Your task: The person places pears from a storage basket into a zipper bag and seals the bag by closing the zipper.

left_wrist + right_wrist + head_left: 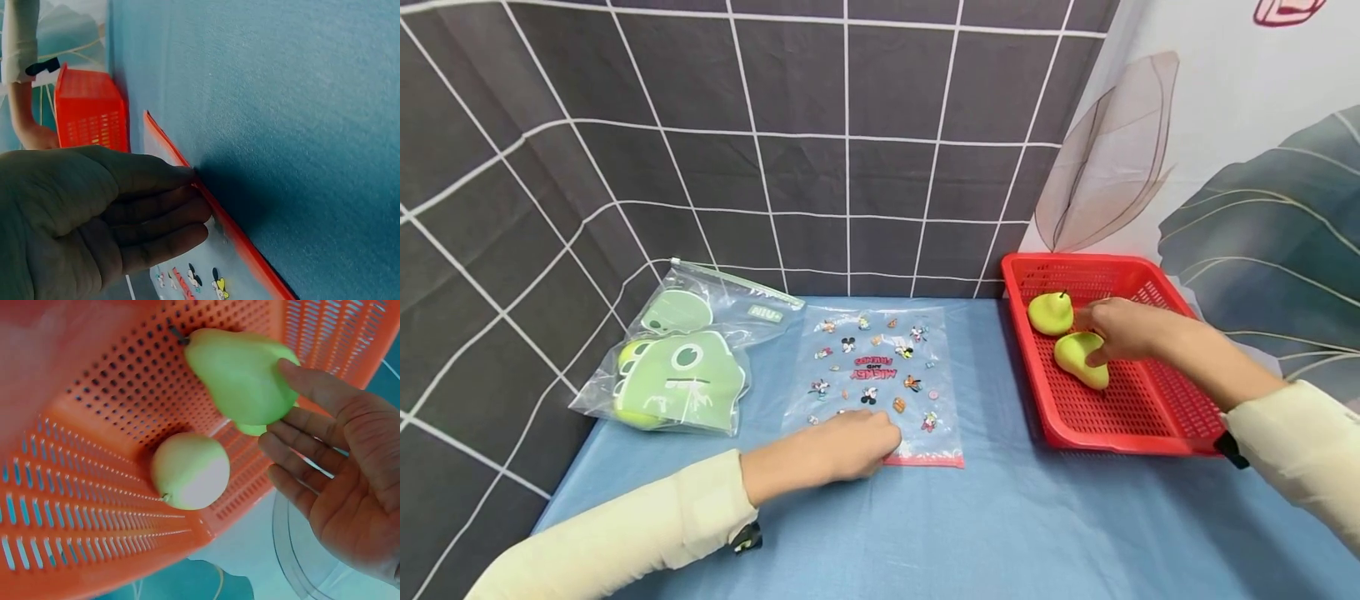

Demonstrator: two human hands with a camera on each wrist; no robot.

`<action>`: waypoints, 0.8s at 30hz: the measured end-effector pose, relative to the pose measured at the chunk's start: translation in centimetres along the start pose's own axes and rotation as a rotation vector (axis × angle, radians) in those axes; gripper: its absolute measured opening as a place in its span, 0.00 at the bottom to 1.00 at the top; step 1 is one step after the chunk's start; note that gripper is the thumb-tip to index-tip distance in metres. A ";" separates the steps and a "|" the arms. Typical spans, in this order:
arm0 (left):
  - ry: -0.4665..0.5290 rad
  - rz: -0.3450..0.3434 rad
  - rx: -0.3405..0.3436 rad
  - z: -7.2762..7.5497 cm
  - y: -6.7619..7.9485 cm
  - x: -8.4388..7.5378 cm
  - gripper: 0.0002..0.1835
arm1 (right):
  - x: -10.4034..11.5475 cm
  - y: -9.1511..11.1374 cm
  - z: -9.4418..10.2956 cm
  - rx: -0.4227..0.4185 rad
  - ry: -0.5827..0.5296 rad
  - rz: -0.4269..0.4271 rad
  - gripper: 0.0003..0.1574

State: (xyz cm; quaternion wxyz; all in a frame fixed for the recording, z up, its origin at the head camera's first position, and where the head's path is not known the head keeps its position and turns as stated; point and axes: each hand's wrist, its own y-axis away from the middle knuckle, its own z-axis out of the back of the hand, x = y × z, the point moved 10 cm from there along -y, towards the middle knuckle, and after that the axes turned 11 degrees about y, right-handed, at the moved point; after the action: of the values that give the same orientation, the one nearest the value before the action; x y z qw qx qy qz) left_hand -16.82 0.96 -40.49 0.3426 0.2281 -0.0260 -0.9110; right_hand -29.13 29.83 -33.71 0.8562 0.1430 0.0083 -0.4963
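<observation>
My left hand (842,446) pinches the red zip edge of a clear zip bag (940,367) printed with cartoon figures. In the left wrist view, the thumb and fingertips meet at the red strip (240,240). Reaching into the red plastic basket (1037,400), my right hand (1120,329) has its thumb on one yellow-green pear (1084,362) and fingertips at its far edge. That pear (247,375) looks large and close in the right wrist view, stem pointing away from the hand. Another pear (1051,314) lies beside it against the basket's side. Something green peeks out behind the nearer pear.
To the left lies a clear zip bag with a green cartoon monster (688,379) print and yellow-green things inside. A blue cloth (1000,517) covers the table. Dark gridded fabric (790,167) stands behind, with a leaf-print curtain (1262,225) at the right.
</observation>
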 end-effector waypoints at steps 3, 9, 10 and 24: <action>0.000 -0.008 0.012 -0.2 -0.1 0.1 0.16 | 0.2 -0.2 -0.3 -0.004 0.018 0.047 0.35; 0.011 -0.003 0.030 -0.4 -0.2 0.3 0.16 | 0.3 -0.6 -0.5 0.002 0.020 0.068 0.35; 0.012 -0.001 0.030 -0.3 -0.2 0.3 0.16 | 0.3 -0.6 -0.6 0.010 0.021 0.065 0.35; -0.067 -0.047 0.030 -0.7 -0.3 0.4 0.05 | 0.6 -0.8 -0.9 0.016 0.047 0.072 0.32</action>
State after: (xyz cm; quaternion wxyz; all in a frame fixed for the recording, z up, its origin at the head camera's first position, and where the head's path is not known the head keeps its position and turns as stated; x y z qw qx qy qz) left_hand -16.97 1.04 -41.28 0.3166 0.2030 -0.0459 -0.9255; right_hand -29.39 29.18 -34.82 0.8719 0.1616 0.0193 -0.4619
